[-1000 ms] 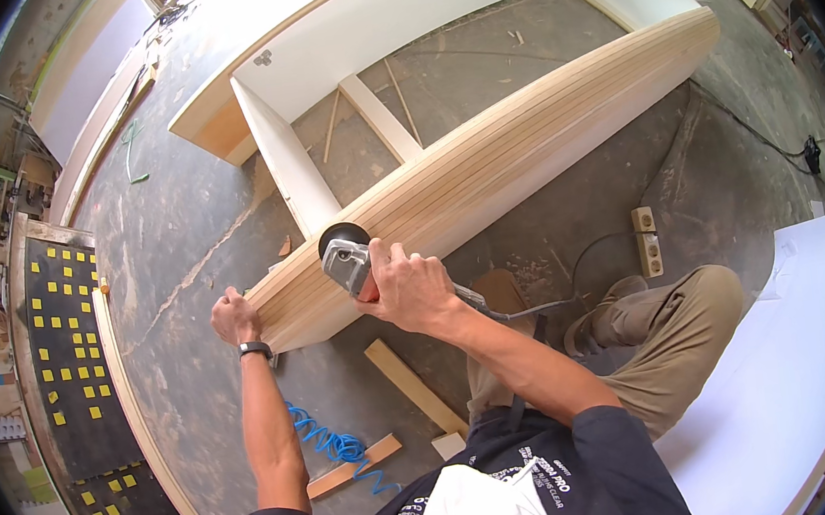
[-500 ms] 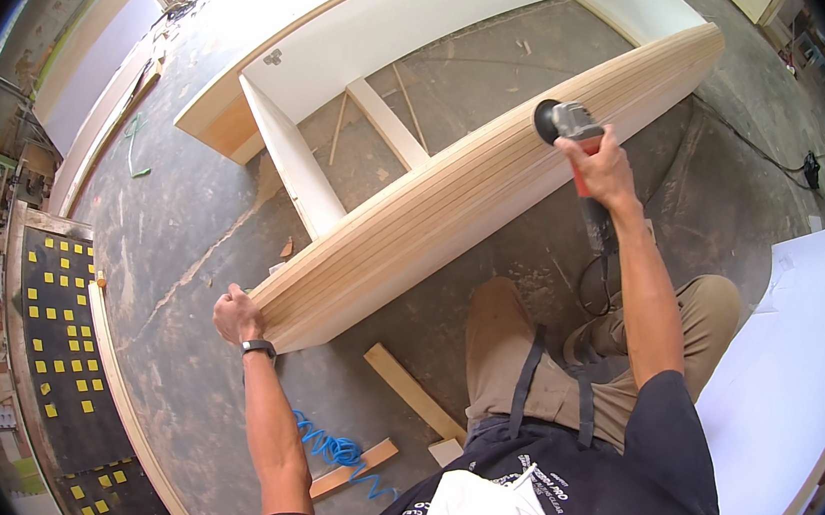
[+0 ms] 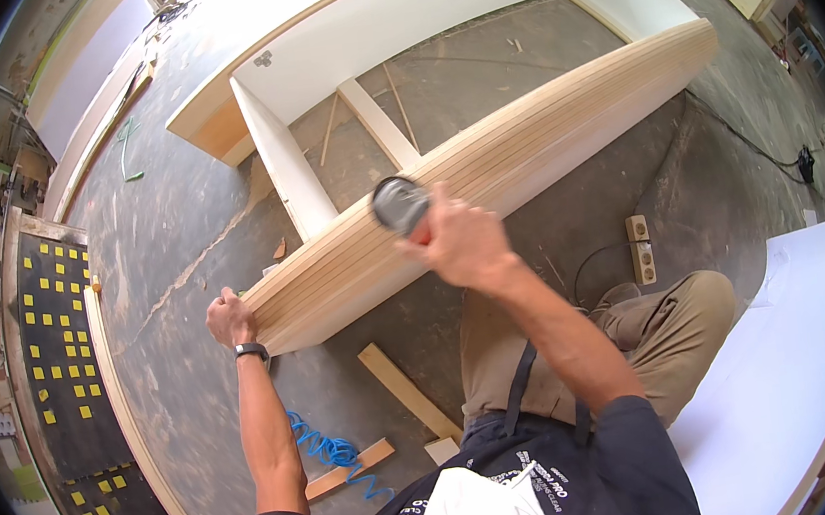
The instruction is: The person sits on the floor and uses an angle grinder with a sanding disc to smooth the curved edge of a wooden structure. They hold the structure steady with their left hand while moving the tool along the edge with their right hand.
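Observation:
A long wooden panel [image 3: 482, 155] of narrow strips, with a rounded face, forms the near side of a white-walled cabinet frame [image 3: 350, 41] lying on the floor. At the panel's left end, my left hand [image 3: 230, 319] is closed on the edge, its fingers curled and partly hidden. My right hand [image 3: 469, 241] grips an angle grinder [image 3: 399, 209] with a round disc, slightly blurred. The grinder's head lies over the strips left of the panel's middle; whether the disc touches them I cannot tell. My hand and forearm hide most of its body.
A socket strip [image 3: 641, 249] lies on the floor by my knee, with a black cable running to it. Near my left arm are a coiled blue hose [image 3: 330, 449] and loose wood strips [image 3: 408, 391]. A white sheet [image 3: 775, 360] lies at the right.
My right hand has swung the grinder left and nearer along the panel, from right of its middle to left of it. The socket strip has come into view. My left hand keeps its hold.

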`<state>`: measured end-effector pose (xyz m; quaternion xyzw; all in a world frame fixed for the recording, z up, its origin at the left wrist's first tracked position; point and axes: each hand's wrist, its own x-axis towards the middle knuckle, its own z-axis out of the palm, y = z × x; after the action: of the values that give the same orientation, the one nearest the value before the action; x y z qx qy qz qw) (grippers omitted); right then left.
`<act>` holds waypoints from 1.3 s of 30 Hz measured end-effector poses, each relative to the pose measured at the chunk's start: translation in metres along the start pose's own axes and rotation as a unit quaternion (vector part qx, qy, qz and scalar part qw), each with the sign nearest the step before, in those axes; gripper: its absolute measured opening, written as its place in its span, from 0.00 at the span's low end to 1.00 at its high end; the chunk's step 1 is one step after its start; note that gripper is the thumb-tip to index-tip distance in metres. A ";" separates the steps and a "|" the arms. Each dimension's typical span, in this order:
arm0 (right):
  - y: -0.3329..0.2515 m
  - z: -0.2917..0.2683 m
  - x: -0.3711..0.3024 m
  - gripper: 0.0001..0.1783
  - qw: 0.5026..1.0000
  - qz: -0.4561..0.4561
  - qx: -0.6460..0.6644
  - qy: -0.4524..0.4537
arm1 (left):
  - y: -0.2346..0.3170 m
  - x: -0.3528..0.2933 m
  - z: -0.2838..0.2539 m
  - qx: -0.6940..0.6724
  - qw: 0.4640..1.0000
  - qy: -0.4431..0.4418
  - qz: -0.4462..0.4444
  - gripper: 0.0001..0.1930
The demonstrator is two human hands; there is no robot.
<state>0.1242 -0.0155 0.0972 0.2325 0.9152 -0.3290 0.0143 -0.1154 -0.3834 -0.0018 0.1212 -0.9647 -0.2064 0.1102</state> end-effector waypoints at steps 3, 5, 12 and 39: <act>-0.041 0.021 0.010 0.49 0.997 -0.051 -0.048 -0.034 | 0.001 0.001 0.001 0.000 1.000 -0.001 0.009 0.27; -0.043 0.020 0.012 0.48 0.996 -0.059 -0.052 -0.042 | 0.009 -0.006 -0.002 -0.001 1.000 0.002 0.010 0.27; 0.061 -0.067 0.015 0.42 0.996 0.068 0.028 0.048 | 0.005 -0.008 -0.006 0.000 1.000 0.006 -0.007 0.27; 0.210 -0.153 0.050 0.59 0.973 0.126 0.029 0.190 | 0.007 -0.002 0.001 0.018 1.000 0.002 -0.023 0.27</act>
<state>0.1908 0.2404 0.0835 0.4042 0.8546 -0.3010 -0.1253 -0.1155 -0.3767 -0.0003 0.1459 -0.9648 -0.1917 0.1051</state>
